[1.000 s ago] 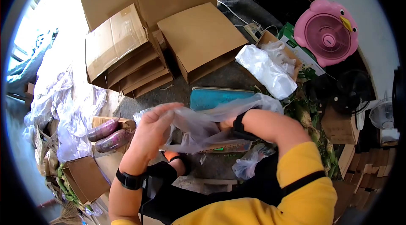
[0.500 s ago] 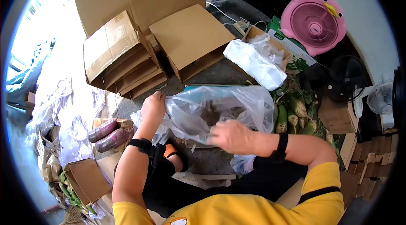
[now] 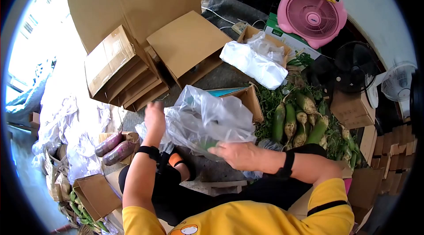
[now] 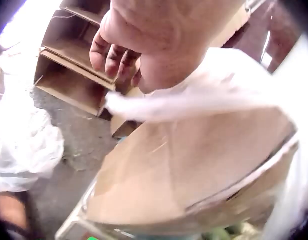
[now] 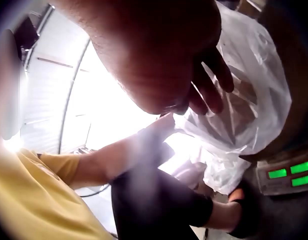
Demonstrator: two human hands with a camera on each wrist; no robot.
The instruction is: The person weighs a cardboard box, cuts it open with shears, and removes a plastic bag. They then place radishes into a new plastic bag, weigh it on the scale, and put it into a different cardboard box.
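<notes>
A clear plastic bag [image 3: 212, 118] lies in loose folds in front of the person. The right hand [image 3: 240, 154] pinches its near edge; in the right wrist view its fingers curl against the film. Close to the bag's left side is the left hand [image 3: 154, 118], its fingers [image 4: 114, 60] loosely curled and no film showing between them in the left wrist view. A strip of the bag [image 4: 194, 102] stretches below that hand. Under the film stands a cardboard box [image 3: 247, 102], partly hidden. Beside the bag, the right wrist view shows a scale display [image 5: 289, 175] lit green.
Stacked cartons [image 3: 119, 71] and a flat-topped carton [image 3: 190, 45] stand ahead. White bags [image 3: 256, 64] lie beyond the box. Several green radishes [image 3: 302, 120] are piled at right, and purple vegetables [image 3: 117, 151] sit at left. A pink fan [image 3: 313, 14] stands at far right.
The bag has gone from stretched between the hands to spread over the box, then to bunched folds leftward. The box's right end now shows. The right hand has drawn back toward the person.
</notes>
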